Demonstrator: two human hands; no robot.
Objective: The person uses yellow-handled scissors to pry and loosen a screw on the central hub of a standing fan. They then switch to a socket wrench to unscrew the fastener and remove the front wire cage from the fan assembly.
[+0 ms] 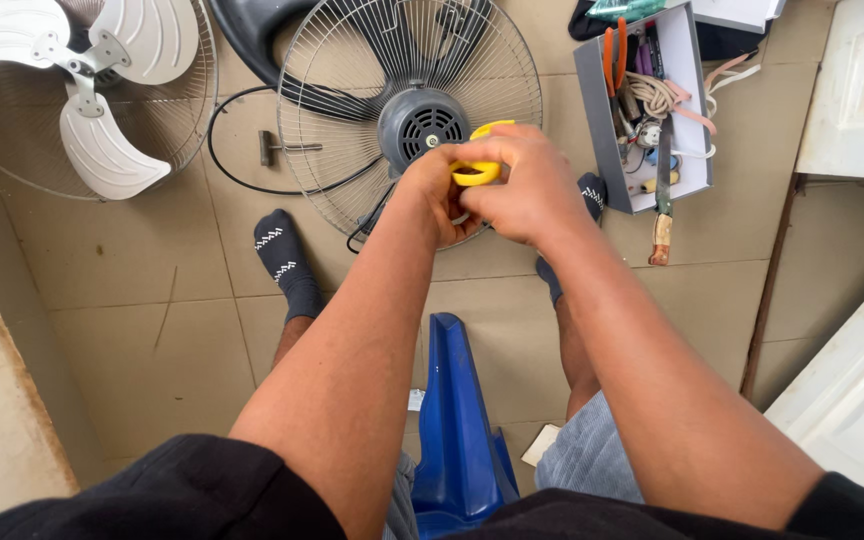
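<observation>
- Yellow roll of tape [476, 172] sits between your two hands, held up in the air over the fan motor [422, 125].
- Your left hand [432, 195] has its fingers closed on the lower side of the roll.
- Your right hand [522, 185] has its fingers curled over the top and right side of the roll, so most of the roll is hidden. You grip it from both sides.
- I cannot tell if a strip of tape is pulled loose yet. Your fingers cover that part.
- The fan is in pieces. The back wire guard [352, 110] lies flat on the tiled floor [152, 300] with the grey motor in its middle.
- The white fan blades [102, 90] lie apart, on the other wire guard [187, 120] at the top left, well away from the motor.
- So the taking apart looks done, and the putting back together looks like it is left. The blades are not on the motor.
- A black cord [227, 165] loops on the floor beside the guard.
- A grey box of tools [697, 110] sits to your right, with orange pliers [612, 55] inside it and a knife [662, 200] leaning at its edge.
- Your feet in black socks [287, 255] rest on the floor near the guard.
- A blue plastic part [457, 420] stands between your knees.
</observation>
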